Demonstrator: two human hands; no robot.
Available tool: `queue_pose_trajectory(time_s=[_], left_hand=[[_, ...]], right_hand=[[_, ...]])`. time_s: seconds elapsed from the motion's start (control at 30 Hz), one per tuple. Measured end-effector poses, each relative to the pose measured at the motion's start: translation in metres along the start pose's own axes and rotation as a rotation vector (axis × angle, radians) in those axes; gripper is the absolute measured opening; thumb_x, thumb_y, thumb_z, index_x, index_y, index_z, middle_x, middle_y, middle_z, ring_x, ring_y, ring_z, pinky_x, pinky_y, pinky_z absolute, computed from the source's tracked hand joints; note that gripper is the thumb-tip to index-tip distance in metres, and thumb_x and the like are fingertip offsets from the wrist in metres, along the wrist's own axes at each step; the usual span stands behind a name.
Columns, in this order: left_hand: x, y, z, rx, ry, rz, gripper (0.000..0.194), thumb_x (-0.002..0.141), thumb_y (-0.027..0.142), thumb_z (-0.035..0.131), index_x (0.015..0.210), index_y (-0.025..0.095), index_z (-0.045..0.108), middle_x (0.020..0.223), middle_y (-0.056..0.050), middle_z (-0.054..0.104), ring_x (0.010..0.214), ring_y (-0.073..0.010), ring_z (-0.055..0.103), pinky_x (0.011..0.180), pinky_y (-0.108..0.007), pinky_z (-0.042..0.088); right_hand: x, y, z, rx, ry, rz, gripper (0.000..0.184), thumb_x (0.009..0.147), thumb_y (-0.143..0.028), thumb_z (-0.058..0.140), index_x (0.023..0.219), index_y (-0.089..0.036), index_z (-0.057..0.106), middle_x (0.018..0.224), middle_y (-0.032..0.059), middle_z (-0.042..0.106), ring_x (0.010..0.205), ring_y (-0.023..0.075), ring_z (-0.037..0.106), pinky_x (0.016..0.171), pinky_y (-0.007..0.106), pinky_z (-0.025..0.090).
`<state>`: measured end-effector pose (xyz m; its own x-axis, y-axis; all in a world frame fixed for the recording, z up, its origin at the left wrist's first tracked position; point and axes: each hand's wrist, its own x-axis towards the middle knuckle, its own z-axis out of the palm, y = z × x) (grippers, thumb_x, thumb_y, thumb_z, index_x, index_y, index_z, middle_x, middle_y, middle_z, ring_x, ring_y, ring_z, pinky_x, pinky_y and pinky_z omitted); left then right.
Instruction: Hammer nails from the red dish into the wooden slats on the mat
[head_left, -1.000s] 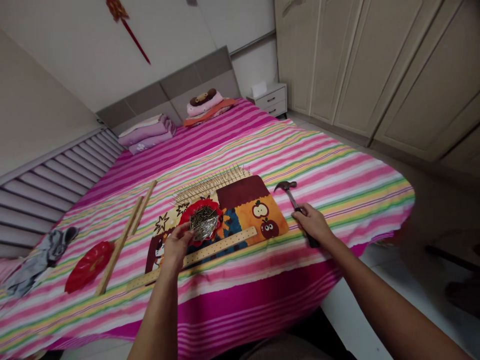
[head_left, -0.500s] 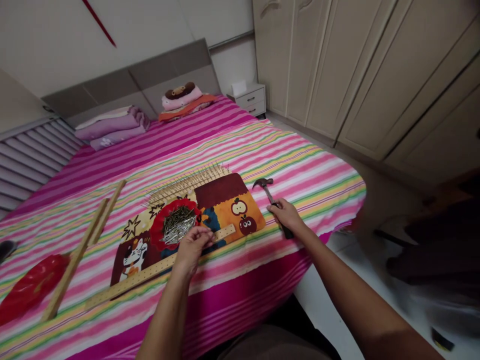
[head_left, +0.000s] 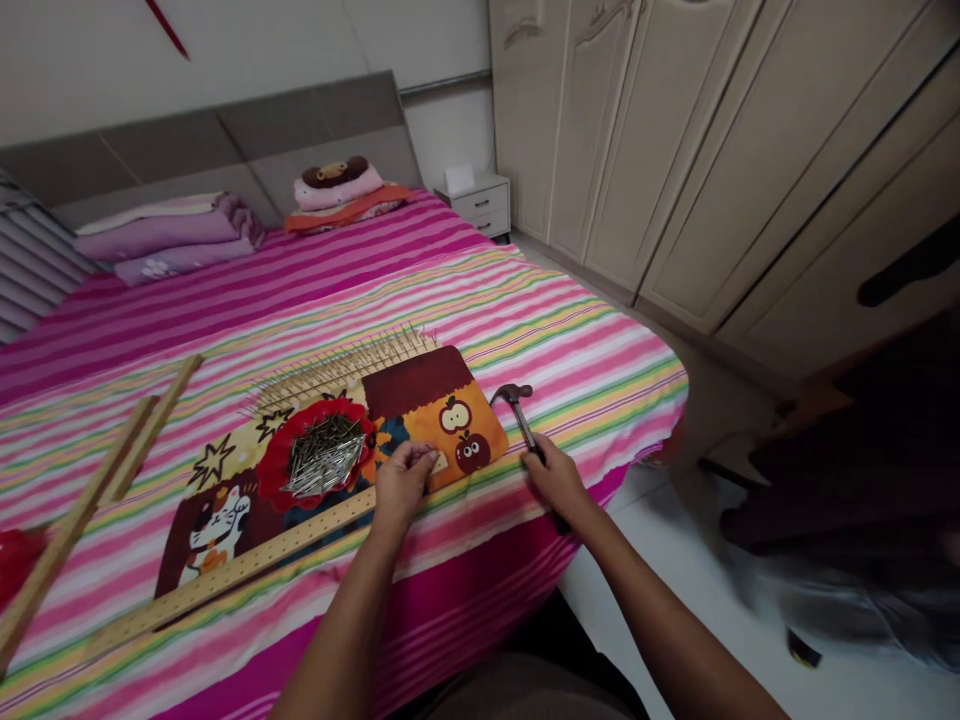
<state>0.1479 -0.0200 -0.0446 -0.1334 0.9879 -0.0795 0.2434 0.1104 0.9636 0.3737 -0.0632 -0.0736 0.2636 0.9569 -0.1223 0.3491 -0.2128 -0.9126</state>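
My left hand (head_left: pixel 401 482) is pinched closed over the right end of a long wooden strip with a row of holes (head_left: pixel 247 565). What the fingertips hold is too small to make out. The strip lies along the front edge of a patterned mat (head_left: pixel 442 385) on the striped bed. Just left of the hand, a red dish (head_left: pixel 281 470) holds a heap of nails (head_left: pixel 322 455). My right hand (head_left: pixel 553 482) is wrapped round the handle of a hammer (head_left: pixel 514 398), which lies on the bedspread to the right of the mat.
A second wooden strip studded with upright nails (head_left: pixel 337 358) lies behind the mat. Two wooden slats (head_left: pixel 112 470) rest at the left. Folded bedding (head_left: pixel 165 235) is at the headboard. The bed edge drops off at front and right, with wardrobes (head_left: pixel 675 150) beyond.
My left hand has gone from the nail dish rightward to the end of the holed strip, fingers pinched. The right hand stays on the hammer handle. The view has swung right.
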Motion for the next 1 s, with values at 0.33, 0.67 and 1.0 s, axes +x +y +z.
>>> queue_pose_trajectory(time_s=[0.33,0.67,1.0], left_hand=[[0.002,-0.004,0.005,0.023,0.037,0.023,0.033,0.055,0.046,0.068,0.072,0.018,0.063,0.071,-0.001,0.067,0.069,-0.0146,0.059,0.069,-0.028,0.046],[-0.006,-0.005,0.005,0.366,0.053,0.148,0.019,0.07,0.039,0.058,0.075,0.022,0.065,0.072,0.0,0.067,0.068,-0.015,0.059,0.069,-0.027,0.044],[-0.013,-0.004,0.006,0.417,0.046,0.22,0.017,0.073,0.034,0.054,0.072,0.022,0.064,0.072,-0.001,0.066,0.073,-0.0162,0.059,0.071,-0.027,0.044]], right_hand=[[-0.047,-0.026,-0.02,0.404,-0.13,-0.015,0.042,0.083,-0.031,0.046,0.122,-0.02,0.052,0.049,-0.0114,0.04,0.032,0.0081,0.038,0.032,0.02,0.032],[-0.064,-0.061,-0.022,0.329,-0.26,-0.248,0.048,0.087,-0.024,0.047,0.135,-0.025,0.045,0.055,-0.0083,0.042,0.044,0.0098,0.045,0.043,0.022,0.038],[-0.07,-0.08,-0.009,0.079,-0.381,-0.39,0.048,0.089,-0.018,0.044,0.136,-0.026,0.045,0.068,-0.0035,0.056,0.054,0.0123,0.047,0.055,0.023,0.041]])
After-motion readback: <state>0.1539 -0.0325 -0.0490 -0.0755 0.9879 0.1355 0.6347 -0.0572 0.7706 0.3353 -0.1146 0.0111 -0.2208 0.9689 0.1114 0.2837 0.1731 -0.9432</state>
